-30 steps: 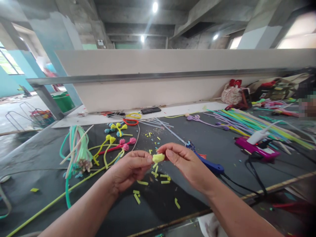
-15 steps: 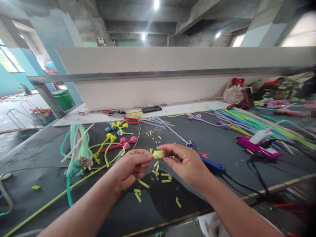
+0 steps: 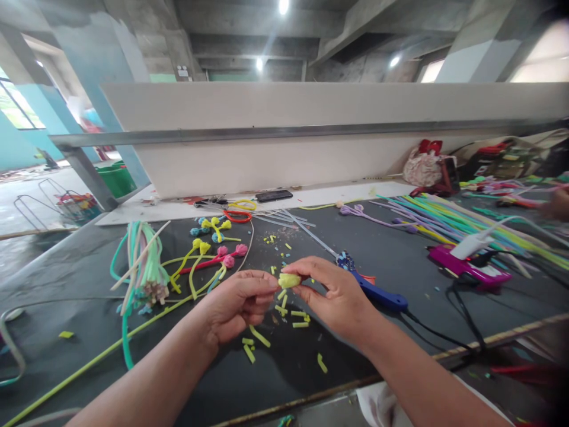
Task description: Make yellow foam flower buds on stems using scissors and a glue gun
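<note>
The wearer's two hands [image 3: 246, 299], one yellow-green piece [image 3: 288, 280], three pink knobs [image 3: 241, 250], one blue corded tool [image 3: 383, 295], one phone [image 3: 274, 196] (plus three ceiling lights [image 3: 283, 7]).

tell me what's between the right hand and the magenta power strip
A blue corded tool, probably a glue gun, lies on the table between the right hand and the magenta power strip, as the head view shows.

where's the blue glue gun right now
In the head view, the blue glue gun lies on the dark tabletop, just right of the right hand.
</note>
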`<control>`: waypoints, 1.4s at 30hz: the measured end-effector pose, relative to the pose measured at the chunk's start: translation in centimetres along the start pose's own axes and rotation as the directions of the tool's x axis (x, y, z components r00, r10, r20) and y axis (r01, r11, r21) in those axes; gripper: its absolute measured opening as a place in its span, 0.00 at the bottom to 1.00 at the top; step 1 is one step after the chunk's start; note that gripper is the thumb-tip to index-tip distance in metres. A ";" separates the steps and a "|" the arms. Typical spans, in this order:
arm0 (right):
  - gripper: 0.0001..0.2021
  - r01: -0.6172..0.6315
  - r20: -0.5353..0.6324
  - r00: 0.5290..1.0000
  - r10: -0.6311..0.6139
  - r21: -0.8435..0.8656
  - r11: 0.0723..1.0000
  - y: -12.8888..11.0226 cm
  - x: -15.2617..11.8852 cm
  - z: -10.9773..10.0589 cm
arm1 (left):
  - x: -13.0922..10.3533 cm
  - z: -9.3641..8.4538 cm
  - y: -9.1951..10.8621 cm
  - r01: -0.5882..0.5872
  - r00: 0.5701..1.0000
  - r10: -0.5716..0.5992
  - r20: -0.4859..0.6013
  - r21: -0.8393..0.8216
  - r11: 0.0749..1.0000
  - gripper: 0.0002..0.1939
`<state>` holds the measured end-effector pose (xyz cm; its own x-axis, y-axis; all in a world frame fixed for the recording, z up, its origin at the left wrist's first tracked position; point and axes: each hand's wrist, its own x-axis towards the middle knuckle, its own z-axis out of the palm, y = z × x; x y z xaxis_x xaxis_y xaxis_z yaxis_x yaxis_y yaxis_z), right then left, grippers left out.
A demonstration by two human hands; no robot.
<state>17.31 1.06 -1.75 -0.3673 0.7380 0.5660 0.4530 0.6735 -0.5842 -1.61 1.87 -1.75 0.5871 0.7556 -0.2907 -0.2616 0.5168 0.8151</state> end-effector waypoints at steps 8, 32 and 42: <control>0.10 -0.248 0.115 0.967 0.227 0.215 0.945 -0.8 0.1 -0.1 | 0.0 0.0 0.0 0.007 1.000 -0.007 0.021 -0.002 1.000 0.13; 0.18 -0.345 0.113 0.938 0.327 0.274 0.897 -0.3 -0.1 1.2 | 0.6 1.3 -1.0 -0.207 0.898 0.323 -0.299 0.360 0.910 0.11; 0.14 -0.356 0.151 0.916 0.372 -0.121 0.926 3.0 0.5 1.0 | 0.4 0.2 -0.2 -0.219 0.953 0.233 -0.195 0.094 0.971 0.11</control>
<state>17.69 3.49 -3.79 -0.2904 0.9328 0.2134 0.6489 0.3559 -0.6725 -1.13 2.00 -1.96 0.3492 0.9187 -0.1843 -0.3102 0.2990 0.9024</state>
